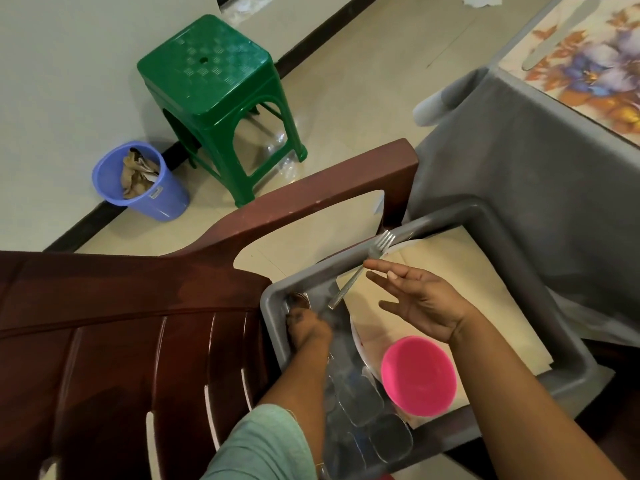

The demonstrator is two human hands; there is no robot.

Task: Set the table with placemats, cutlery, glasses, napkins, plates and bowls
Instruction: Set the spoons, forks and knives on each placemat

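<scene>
My right hand [420,301] hovers over the grey tub [540,271] with its fingers spread; the fork [363,268] lies across my far fingertips, tines up and to the right over the tub's far rim, handle slanting down to the left. Whether my thumb pins it I cannot tell, since the fork crosses only the tips of my fingers.

My left hand [306,325] reaches into the tub's left corner, knuckles up, fingers buried in shadow. Something rounded and shiny sits just beyond it, perhaps a spoon [299,301], but it is too blurred to be sure, and I cannot tell what my fingers close on, if anything.

In the tub a pink bowl [419,374] sits near me on beige placemats [450,289], with a white plate [356,336] showing only as an edge under them. Clear glasses [367,407] lie along the near left side, hard to count because they are see-through.

The tub rests on a brown plastic chair [121,341]. To the right, the table [502,168] wears a grey cloth and a flowered mat [588,64], cut off by the edge, with a knife [554,36] on it. Far left stand a green stool [214,102] and a blue bin [142,181] of crumpled paper.
</scene>
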